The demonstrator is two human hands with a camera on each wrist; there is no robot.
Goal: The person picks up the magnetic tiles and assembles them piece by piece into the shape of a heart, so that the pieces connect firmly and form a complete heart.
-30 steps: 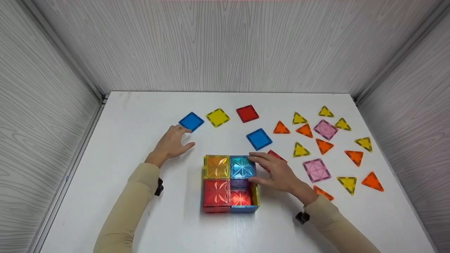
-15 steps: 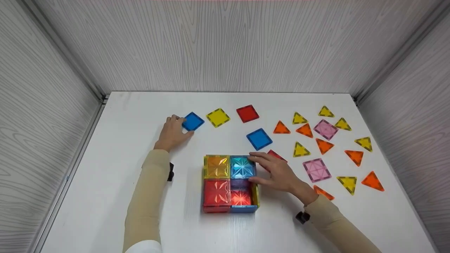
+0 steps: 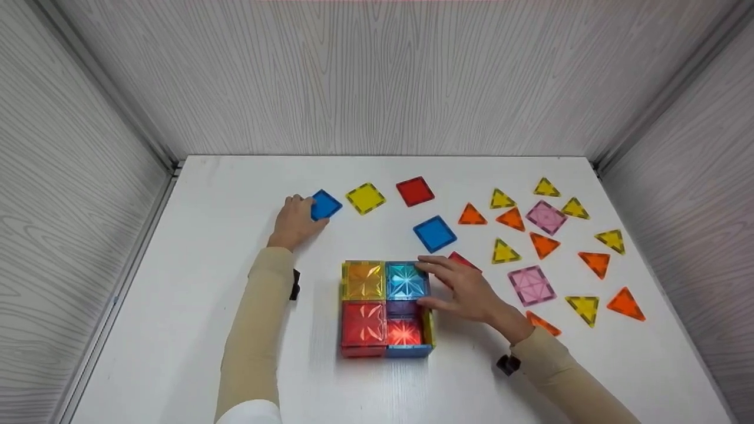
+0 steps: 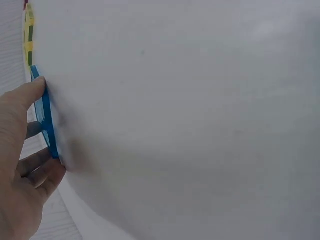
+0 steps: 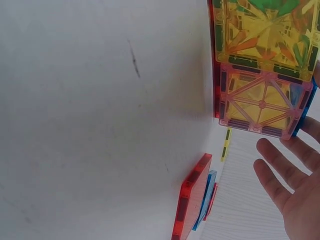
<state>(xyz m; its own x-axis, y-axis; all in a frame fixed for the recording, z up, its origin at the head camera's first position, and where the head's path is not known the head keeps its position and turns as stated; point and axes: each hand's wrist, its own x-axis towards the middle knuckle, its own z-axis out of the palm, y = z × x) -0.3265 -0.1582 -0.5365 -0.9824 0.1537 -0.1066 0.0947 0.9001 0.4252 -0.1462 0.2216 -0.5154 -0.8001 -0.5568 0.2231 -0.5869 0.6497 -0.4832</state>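
Observation:
On the far left of the tiles, my left hand [image 3: 293,224] pinches a blue square magnetic tile [image 3: 327,205] by its edges. The left wrist view shows the thumb on one edge of this blue tile [image 4: 46,115] and fingers at the other. My right hand [image 3: 468,291] touches the right side of a low box of magnetic tiles [image 3: 363,324], its fingers fairly straight. Thumb and index finger lie at the corners of the box's blue top tile [image 3: 406,281]. Yellow and red tiles cover other parts of the top; the front right compartment is uncovered. The right wrist view shows the box's pink side tile [image 5: 260,104].
Behind the box lie a yellow square tile [image 3: 365,197], a red square tile [image 3: 415,191] and another blue square tile [image 3: 435,234]. A red tile [image 3: 465,261] is partly hidden by my right hand. Orange and yellow triangles and pink squares [image 3: 531,285] spread over the right side.
My left hand has moved forward and a little right, closing its thumb and fingers on the far left blue tile. My right hand and the box stay put.

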